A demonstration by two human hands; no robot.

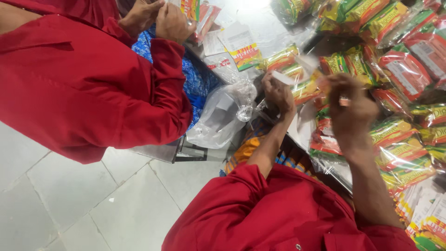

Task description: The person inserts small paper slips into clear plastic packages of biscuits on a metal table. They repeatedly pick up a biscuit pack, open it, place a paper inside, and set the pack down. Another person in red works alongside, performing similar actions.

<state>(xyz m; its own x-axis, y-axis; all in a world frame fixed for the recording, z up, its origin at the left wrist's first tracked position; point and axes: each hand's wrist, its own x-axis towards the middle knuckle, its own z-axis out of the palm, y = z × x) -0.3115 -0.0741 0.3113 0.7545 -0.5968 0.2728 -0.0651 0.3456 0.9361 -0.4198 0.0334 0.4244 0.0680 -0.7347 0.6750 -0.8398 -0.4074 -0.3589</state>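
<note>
My left hand grips the left end of a clear plastic packet with a yellow, green and red printed front. My right hand is blurred. It is closed at the packet's right end, fingers pinched around a small pale piece. Both hands are raised just above a heap of similar filled packets. My red sleeves and patterned lap cloth fill the lower part of the view.
A co-worker in a red shirt sits at the upper left, with both hands on another packet. A crumpled clear plastic bag lies between us. Printed labels are stacked at the lower right. Grey floor tiles lie at the lower left.
</note>
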